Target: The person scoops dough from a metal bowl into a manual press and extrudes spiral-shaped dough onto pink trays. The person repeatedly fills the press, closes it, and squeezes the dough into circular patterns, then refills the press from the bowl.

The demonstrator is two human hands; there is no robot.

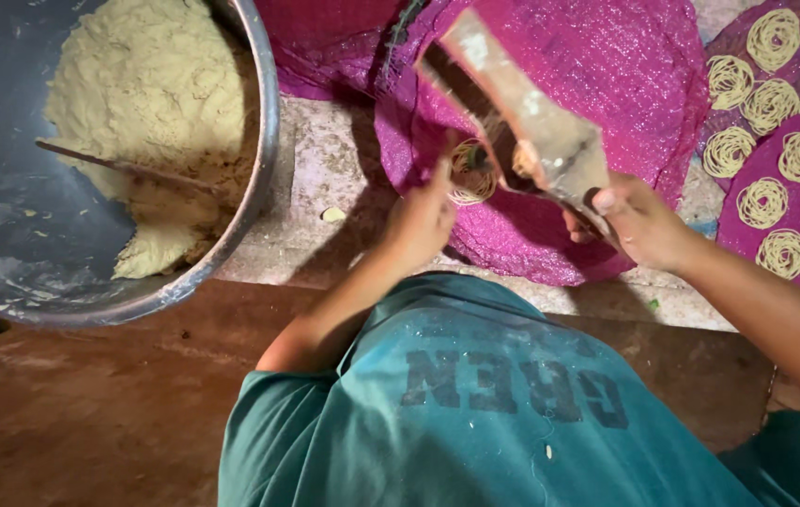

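Head view: right hand (639, 221) grips the stiff, heavy-looking wooden press (522, 122) by its handle; left hand (423, 221) curls round its underside above the magenta mat (607, 75), where soft, fragile noodle coils (470, 178) drop.

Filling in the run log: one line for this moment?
left hand at noodle coil | right hand holds press | pink mat | dough bowl

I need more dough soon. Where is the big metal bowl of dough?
In the head view, the large round metal bowl of pale yellow dough sits at upper left, left of the pink woven mat.
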